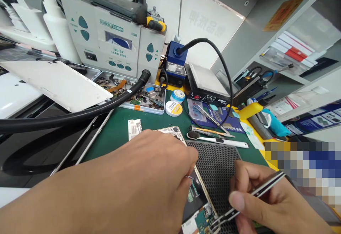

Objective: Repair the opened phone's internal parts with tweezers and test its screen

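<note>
An opened phone (195,196) lies on a dark honeycomb mat (217,170) on the green work mat, its battery and circuit board exposed. My left hand (144,177) covers the phone's upper half, fingers curled down onto its edge and pressing it. My right hand (262,200) pinches a pair of tweezers (247,202), whose tips reach the circuit board at the phone's lower end. A small white phone part (134,127) lies just beyond my left hand.
A hot-air rework station (117,42) stands at the back, its thick black hose (80,113) running left. In front sit a parts tray (138,97), two solder tins (174,107), a heating plate (206,83), and loose tools (213,139). A white tablet back (53,83) lies left.
</note>
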A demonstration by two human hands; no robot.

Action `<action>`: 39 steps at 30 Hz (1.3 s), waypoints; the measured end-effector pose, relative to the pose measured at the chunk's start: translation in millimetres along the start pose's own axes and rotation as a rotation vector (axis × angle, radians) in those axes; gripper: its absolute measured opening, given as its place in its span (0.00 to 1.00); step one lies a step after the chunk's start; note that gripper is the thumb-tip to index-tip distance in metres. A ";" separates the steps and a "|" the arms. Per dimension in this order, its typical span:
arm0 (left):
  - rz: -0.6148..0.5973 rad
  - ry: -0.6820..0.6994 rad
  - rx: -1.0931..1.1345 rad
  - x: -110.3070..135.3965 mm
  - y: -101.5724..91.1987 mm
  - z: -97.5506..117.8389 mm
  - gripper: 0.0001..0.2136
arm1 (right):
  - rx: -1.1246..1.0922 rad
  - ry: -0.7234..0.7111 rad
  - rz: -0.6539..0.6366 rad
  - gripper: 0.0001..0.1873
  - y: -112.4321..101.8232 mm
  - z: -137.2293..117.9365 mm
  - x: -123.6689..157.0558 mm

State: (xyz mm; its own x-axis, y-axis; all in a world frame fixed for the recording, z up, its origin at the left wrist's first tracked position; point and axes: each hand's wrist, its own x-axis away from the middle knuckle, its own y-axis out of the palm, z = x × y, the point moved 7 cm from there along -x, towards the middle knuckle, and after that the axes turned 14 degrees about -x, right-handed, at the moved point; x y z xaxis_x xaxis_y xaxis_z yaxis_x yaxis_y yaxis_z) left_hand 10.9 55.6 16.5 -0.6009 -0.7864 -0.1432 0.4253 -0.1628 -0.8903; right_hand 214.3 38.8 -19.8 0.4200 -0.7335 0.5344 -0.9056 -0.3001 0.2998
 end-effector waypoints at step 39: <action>-0.037 -0.045 -0.034 4.8 1.8 -0.1 0.10 | 0.011 0.025 0.020 0.20 -7.3 -0.1 -0.1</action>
State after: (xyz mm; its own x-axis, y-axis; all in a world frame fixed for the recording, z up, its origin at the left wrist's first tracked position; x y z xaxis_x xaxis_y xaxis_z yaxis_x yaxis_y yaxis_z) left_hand 8.7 51.6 14.1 -0.5847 -0.8061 -0.0908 0.3792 -0.1726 -0.9091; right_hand 220.9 41.1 -22.0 0.4034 -0.7236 0.5601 -0.9142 -0.2929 0.2802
